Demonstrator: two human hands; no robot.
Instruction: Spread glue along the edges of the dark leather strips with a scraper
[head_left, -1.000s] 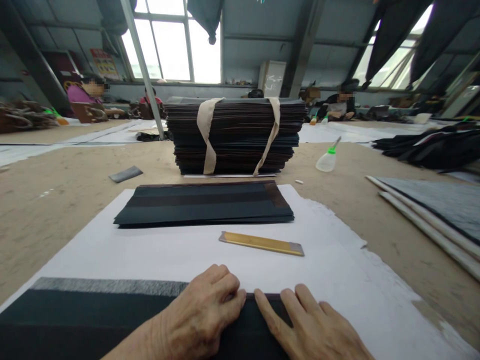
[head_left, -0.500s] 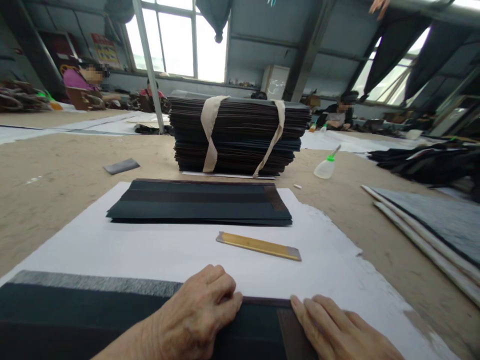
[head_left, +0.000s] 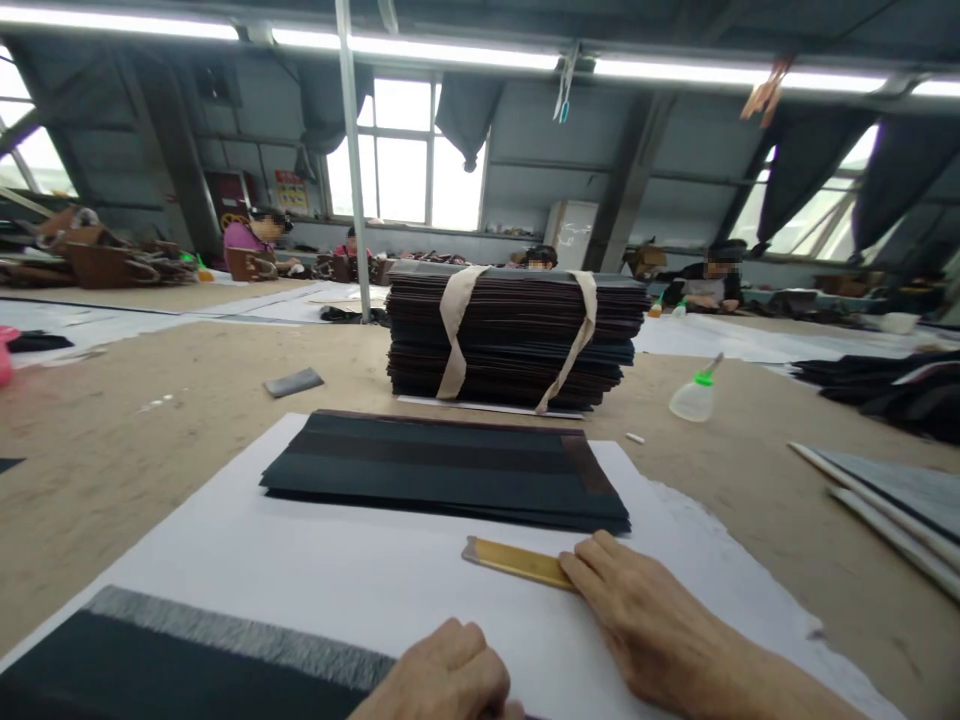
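A: Now, item one: brass-yellow ruler [head_left: 516, 562], flat strip with a grey metal tip at its left end, lying on the white paper sheet [head_left: 315, 560] towards the near edge of the tabletop [head_left: 150, 420].

B: Contact?

A: Right hand [head_left: 637, 615], fingers loosely spread, fingertips laid on the ruler's right end. Closed around it? I cannot tell; it looks like a touch from above. Left hand [head_left: 446, 680], curled into a loose fist, rests at the near edge on the dark fabric piece [head_left: 150, 670], which has a grey fringed upper border.

B: Handling note?

A: My judgement: the strip is thin and lies flush on paper, so pinching it by the long edges, or tipping one end up first, should lift it cleanly without dragging the sheet.

B: Surroundings?

A: Item two: low pile of dark folded pieces [head_left: 442, 470], just beyond the ruler, near it but apart. Item three: tall bundle of dark sheets [head_left: 514, 335] tied with two beige straps, further back. Item four: squeeze bottle with green cap [head_left: 691, 398], towards the right edge. Item five: small grey scrap [head_left: 292, 382], back left. Other people sit at the far tables.
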